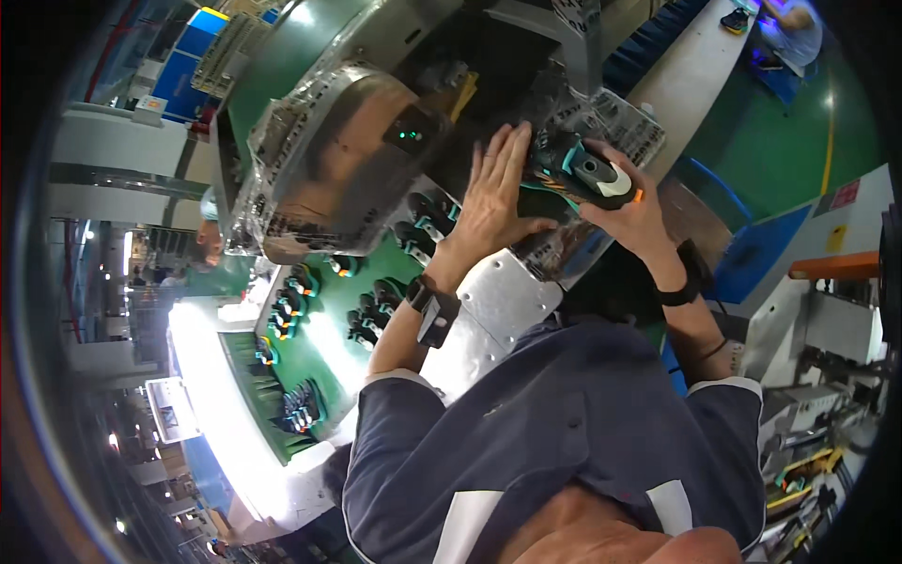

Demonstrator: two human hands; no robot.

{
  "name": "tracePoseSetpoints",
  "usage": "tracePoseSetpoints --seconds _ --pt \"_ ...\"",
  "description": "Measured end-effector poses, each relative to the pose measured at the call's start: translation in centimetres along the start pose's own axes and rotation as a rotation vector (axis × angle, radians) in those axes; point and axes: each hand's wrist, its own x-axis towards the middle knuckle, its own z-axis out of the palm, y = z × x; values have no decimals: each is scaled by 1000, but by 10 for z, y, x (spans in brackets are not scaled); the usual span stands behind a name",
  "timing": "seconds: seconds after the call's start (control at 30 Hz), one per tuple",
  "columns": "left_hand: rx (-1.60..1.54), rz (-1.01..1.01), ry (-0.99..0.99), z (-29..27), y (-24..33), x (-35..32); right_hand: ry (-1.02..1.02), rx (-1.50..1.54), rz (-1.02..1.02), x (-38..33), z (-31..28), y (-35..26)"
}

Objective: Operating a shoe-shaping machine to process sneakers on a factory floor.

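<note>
A dark shoe with teal, white and orange parts [590,171] is in my right hand [631,218], whose fingers wrap round its white-and-orange end. The shoe's toe end lies at the film-wrapped part of a machine [625,127]. My left hand [493,209] is open, fingers stretched out and close together, thumb pointing toward the shoe. It holds nothing and lies beside the shoe, near the dark middle of the machine. Whether its fingertips touch the machine, I cannot tell.
To the left bulges a plastic-wrapped machine housing [329,164] with green lights. Several similar shoes stand on a green conveyor [343,282] beyond a perforated metal plate [507,296]. A bright lamp-lit station [211,404] is at far left. A person [794,33] sits at the far right.
</note>
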Motion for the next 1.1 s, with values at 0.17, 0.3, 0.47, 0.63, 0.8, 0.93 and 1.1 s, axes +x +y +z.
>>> tracePoseSetpoints --seconds 0.17,0.3,0.47,0.63,0.8,0.93,1.1 --pt "-144 -12 198 25 -22 -11 -61 -256 35 4 -1 -12" --pt "-171 4 272 29 -19 -11 -209 -483 219 22 -19 -66" --pt "-191 28 307 30 -29 -17 -388 -1080 104 72 28 -86" --pt "-304 22 383 27 -22 -19 -273 -1161 119 63 43 -53" --pt "-741 -135 426 44 -29 -23 -82 -1092 162 43 39 -63" --pt "-974 -206 343 34 1 -20 270 -779 -86 -3 25 -65" --pt "-1194 -125 26 80 129 -16 722 -434 -20 -124 -11 -125"
